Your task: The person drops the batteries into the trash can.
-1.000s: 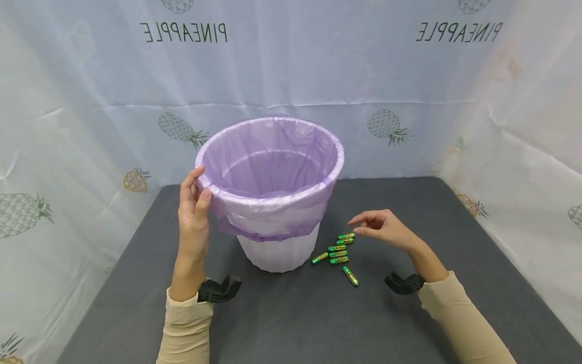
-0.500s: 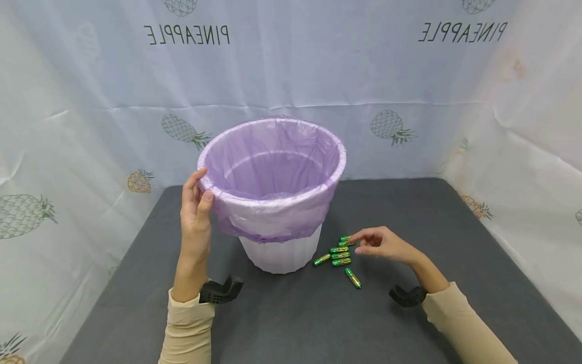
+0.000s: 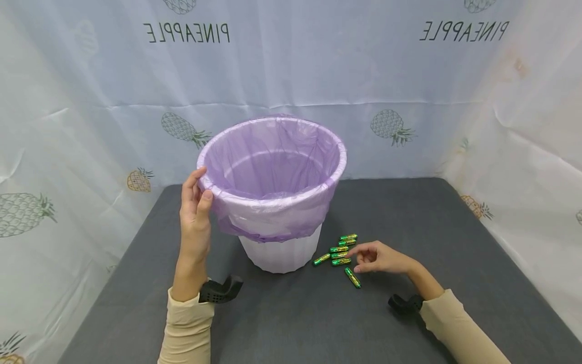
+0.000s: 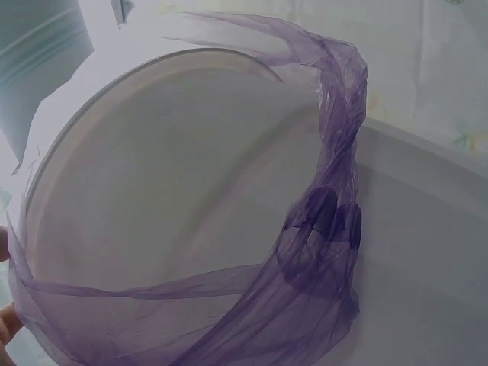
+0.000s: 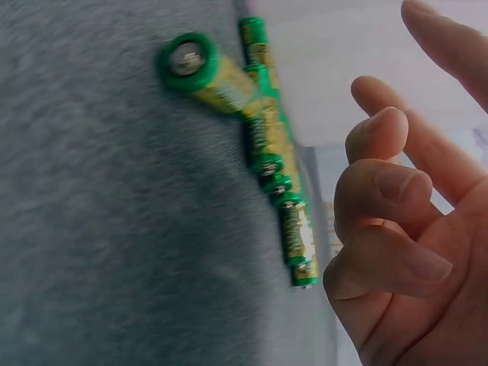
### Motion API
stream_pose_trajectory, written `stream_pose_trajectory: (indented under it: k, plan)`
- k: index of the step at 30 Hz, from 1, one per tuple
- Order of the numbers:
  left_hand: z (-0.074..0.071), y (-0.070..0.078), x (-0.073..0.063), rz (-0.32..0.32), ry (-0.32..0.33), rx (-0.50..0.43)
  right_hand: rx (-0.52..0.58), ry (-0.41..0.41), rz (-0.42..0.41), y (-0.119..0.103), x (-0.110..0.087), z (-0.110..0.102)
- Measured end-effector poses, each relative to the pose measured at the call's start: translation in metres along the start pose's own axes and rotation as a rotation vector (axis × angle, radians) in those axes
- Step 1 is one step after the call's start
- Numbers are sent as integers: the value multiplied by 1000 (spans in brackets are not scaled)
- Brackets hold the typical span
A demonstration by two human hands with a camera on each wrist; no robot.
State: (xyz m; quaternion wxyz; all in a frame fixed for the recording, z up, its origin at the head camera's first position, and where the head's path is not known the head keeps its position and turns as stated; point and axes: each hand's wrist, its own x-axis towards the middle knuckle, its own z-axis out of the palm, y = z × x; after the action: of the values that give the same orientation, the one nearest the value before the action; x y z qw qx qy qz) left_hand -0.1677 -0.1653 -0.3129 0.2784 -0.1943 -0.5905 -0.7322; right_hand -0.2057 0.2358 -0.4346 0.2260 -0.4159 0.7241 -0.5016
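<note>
A white trash can (image 3: 278,257) stands on the table, lined with a purple garbage bag (image 3: 273,215) folded over its rim. My left hand (image 3: 195,222) grips the rim at its left side, thumb in front, fingers behind. Several green and gold batteries (image 3: 339,249) lie in a loose group right of the can's base. One battery (image 3: 352,277) lies apart, nearer the front. My right hand (image 3: 379,258) hovers just right of the group, holding nothing. In the right wrist view its index finger (image 5: 427,137) and thumb (image 5: 450,46) are apart, the other fingers curled.
A dark grey cloth covers the table (image 3: 291,323). White curtains (image 3: 309,65) printed with pineapples hang behind it and at both sides. Black camera mounts sit on both wrists. In the left wrist view the bag and can fill most of the picture.
My right hand has come down and toward the front of the table, from beside the rear batteries to beside the nearer ones. The left hand keeps its grip on the rim.
</note>
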Motion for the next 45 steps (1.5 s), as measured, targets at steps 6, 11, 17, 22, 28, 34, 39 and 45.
stream_pose_trajectory:
  k: [6,11,17,22,28,34,39,45]
  plan:
    - [0,0,-1,-4,4,0,32,-72,-15,5,-3,1]
    - [1,1,-1,0,5,-5,47,-116,26,8,-3,3]
    - [1,1,-1,6,-4,-8,33,-126,62,15,-4,5]
    - [1,0,0,9,-2,-14,2,-119,66,19,-4,6]
    - [0,-1,0,0,4,-22,-13,-121,87,21,-3,8]
    - [1,1,0,-8,11,-8,-50,-105,112,22,-4,9]
    - [3,3,-1,-9,12,4,-49,-111,134,21,-4,10]
    - [2,4,-1,-12,8,7,-62,-113,144,20,-3,9]
